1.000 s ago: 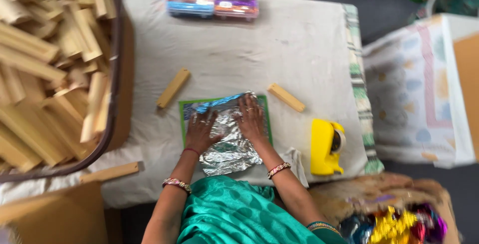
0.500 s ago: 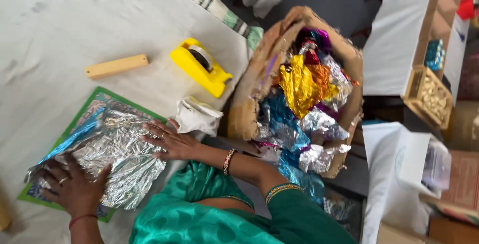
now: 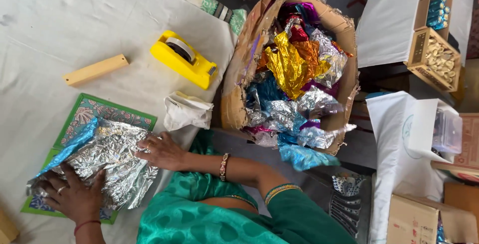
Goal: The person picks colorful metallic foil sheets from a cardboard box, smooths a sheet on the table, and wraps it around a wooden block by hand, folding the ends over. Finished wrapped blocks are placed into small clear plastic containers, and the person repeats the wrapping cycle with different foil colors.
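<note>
Silver foil sheet, crinkled and with a blue edge turned up on one side, lies over a green patterned board on the cloth-covered worktop. The person's left hand lies flat on the near end of the foil, fingers spread, grip released and pressing rather than clasping. The right hand rests at the foil's far edge, fingers bent onto the sheet; no pinch is evident. Whether anything is wrapped underneath cannot be determined.

Just beyond the right hand sits a crumpled white cloth, then a yellow tape dispenser. A plain wooden block lies apart on the worktop. An open cardboard box of mixed coloured foils stands off the worktop edge.

Risk noted: the foil is thin and already creased; uneven pressure or a sideways drag would likely tear it. The board may also slide on the loose cloth.
</note>
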